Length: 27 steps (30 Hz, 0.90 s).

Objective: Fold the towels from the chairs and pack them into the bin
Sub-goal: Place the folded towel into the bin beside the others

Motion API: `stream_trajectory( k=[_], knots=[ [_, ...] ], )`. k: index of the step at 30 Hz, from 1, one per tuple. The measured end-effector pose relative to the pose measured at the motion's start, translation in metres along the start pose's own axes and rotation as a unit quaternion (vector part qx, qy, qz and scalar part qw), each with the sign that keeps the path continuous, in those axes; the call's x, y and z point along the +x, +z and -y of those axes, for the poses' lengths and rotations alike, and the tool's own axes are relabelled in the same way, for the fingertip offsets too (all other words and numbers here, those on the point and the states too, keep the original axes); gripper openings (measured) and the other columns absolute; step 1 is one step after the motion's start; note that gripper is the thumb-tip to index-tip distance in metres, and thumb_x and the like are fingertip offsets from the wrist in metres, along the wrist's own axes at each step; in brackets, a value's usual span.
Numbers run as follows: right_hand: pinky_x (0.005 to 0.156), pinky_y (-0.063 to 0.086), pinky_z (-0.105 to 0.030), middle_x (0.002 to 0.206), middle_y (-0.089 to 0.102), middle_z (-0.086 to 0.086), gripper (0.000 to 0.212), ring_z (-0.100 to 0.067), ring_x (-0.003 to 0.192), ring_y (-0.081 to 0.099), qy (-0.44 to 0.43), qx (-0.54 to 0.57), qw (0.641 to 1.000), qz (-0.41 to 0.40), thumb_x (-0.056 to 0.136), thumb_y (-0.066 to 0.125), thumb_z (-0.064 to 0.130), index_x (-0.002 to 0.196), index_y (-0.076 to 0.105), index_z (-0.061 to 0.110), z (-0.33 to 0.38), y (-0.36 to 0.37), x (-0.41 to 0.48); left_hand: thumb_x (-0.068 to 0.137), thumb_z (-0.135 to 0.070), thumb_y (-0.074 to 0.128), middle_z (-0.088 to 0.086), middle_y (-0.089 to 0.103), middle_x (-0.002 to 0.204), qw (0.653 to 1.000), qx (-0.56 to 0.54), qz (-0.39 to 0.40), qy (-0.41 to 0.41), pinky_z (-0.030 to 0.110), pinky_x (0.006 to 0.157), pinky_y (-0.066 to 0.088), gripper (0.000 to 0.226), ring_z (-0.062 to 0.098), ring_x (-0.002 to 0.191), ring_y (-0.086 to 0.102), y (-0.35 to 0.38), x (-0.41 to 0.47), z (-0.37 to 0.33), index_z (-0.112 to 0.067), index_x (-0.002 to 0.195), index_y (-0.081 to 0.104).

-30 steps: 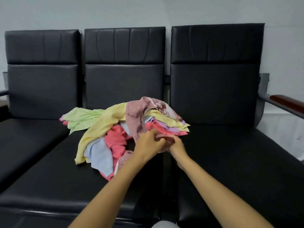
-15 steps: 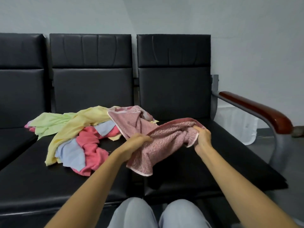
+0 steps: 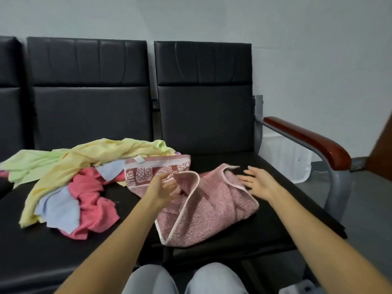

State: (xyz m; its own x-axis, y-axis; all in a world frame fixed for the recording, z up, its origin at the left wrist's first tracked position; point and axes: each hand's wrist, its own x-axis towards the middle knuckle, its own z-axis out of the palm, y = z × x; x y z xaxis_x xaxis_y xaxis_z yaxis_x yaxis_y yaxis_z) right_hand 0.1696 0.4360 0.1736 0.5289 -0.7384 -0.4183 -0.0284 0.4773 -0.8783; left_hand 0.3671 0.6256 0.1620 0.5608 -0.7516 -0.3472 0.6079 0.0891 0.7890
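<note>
One pink towel [image 3: 209,215] | crumpled, pale-edged | on black chair seat [image 3: 216,162]

Three chairs [image 3: 203,124], two hands [image 3: 163,187] [image 3: 259,183], one pink towel [image 3: 207,209], one heap of towels [image 3: 63,166], one white bin [image 3: 284,158]

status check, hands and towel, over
Left hand, right hand open, holding nothing. Pink towel crumpled mostly on right seat, unfolded. Towel pile against its left edge.

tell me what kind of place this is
Probably a waiting room or office lobby: a row of joined black padded chairs, a wood-topped metal armrest and a plain pale wall behind.
</note>
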Motion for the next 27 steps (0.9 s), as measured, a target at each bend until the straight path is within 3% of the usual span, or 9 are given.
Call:
stream_trajectory(
  k=[2,4,7,9,11,14,18,22,27],
  knots=[
    [0.108,0.028,-0.047,0.139,0.046,-0.020,0.056,-0.030,0.132,0.040,0.017,-0.102,0.994,-0.023,0.096,0.045,0.039,0.142,0.034,0.009,-0.014,0.004,0.010,0.096,-0.036,0.046,0.012,0.057,0.097,0.990,0.128,-0.062,-0.010,0.040,0.096,0.041,0.039,0.025,0.096,0.057,-0.014,0.004,0.013,-0.005,0.120,0.044],
    [0.098,0.039,-0.041,0.138,0.045,-0.021,0.069,-0.029,0.123,0.046,0.033,-0.172,0.984,-0.041,0.090,0.057,0.044,0.143,0.034,0.007,-0.026,0.009,0.016,0.092,-0.050,0.048,0.009,0.058,0.085,0.966,0.248,-0.070,-0.017,0.032,0.079,0.048,0.051,0.020,0.080,0.057,-0.020,-0.001,0.022,-0.005,0.115,0.050],
    [0.086,0.048,-0.036,0.138,0.045,-0.019,0.088,-0.029,0.114,0.053,0.020,-0.333,0.940,-0.069,0.076,0.074,0.041,0.142,0.030,0.003,-0.038,0.011,0.023,0.085,-0.063,0.047,0.001,0.062,0.081,0.883,0.462,0.057,-0.052,0.024,0.070,0.046,0.056,0.014,0.074,0.057,-0.028,-0.008,0.023,-0.010,0.092,0.063],
    [0.090,0.048,-0.037,0.129,0.050,-0.016,0.075,-0.028,0.113,0.054,0.017,-0.478,0.874,-0.087,0.074,0.077,0.033,0.132,0.041,0.003,-0.044,0.009,0.023,0.080,-0.058,0.061,-0.002,0.064,0.082,0.792,0.583,0.172,-0.057,0.024,0.076,0.047,0.043,0.013,0.078,0.059,-0.029,-0.013,0.027,-0.015,0.084,0.063],
    [0.073,0.050,-0.030,0.105,0.058,-0.013,0.042,-0.023,0.091,0.060,0.014,-0.526,0.846,-0.084,0.078,0.071,0.021,0.111,0.051,0.003,-0.048,0.009,0.021,0.082,-0.041,0.068,-0.004,0.062,0.079,0.736,0.647,0.197,-0.022,0.023,0.075,0.045,0.026,0.011,0.077,0.057,-0.028,-0.014,0.028,-0.015,0.083,0.063],
    [0.054,0.042,-0.025,0.084,0.057,-0.011,0.016,-0.019,0.068,0.055,0.002,-0.479,0.873,-0.098,0.084,0.064,0.011,0.095,0.056,0.003,-0.046,0.003,0.019,0.095,-0.021,0.053,-0.003,0.055,0.072,0.807,0.562,0.180,-0.028,0.019,0.062,0.042,0.020,0.010,0.066,0.051,-0.025,-0.015,0.028,-0.015,0.077,0.055],
    [0.066,0.046,-0.031,0.100,0.064,-0.013,0.024,-0.031,0.094,0.063,-0.065,-0.514,0.818,-0.250,0.088,0.058,0.017,0.109,0.065,0.008,-0.035,-0.014,0.016,0.098,-0.016,0.047,0.000,0.052,0.063,0.865,0.484,0.130,-0.032,0.021,0.054,0.040,0.025,0.010,0.055,0.048,-0.034,-0.013,0.028,-0.012,0.074,0.052],
    [0.087,0.047,-0.041,0.117,0.062,-0.022,0.027,-0.040,0.110,0.057,-0.133,-0.546,0.736,-0.378,0.091,0.051,0.012,0.114,0.064,0.007,-0.026,-0.042,0.010,0.100,-0.009,0.038,0.003,0.056,0.046,0.865,0.446,0.198,-0.121,0.021,0.038,0.046,0.027,0.012,0.037,0.055,-0.026,-0.022,0.034,-0.010,0.074,0.041],
    [0.090,0.047,-0.042,0.120,0.060,-0.023,0.026,-0.039,0.113,0.056,-0.115,-0.587,0.702,-0.386,0.093,0.051,0.012,0.114,0.061,0.000,-0.028,-0.064,0.002,0.095,-0.011,0.045,0.008,0.062,0.063,0.774,0.570,0.237,-0.140,0.025,0.055,0.056,0.023,0.018,0.056,0.067,0.012,-0.023,0.048,-0.004,0.073,0.051]
  ],
)
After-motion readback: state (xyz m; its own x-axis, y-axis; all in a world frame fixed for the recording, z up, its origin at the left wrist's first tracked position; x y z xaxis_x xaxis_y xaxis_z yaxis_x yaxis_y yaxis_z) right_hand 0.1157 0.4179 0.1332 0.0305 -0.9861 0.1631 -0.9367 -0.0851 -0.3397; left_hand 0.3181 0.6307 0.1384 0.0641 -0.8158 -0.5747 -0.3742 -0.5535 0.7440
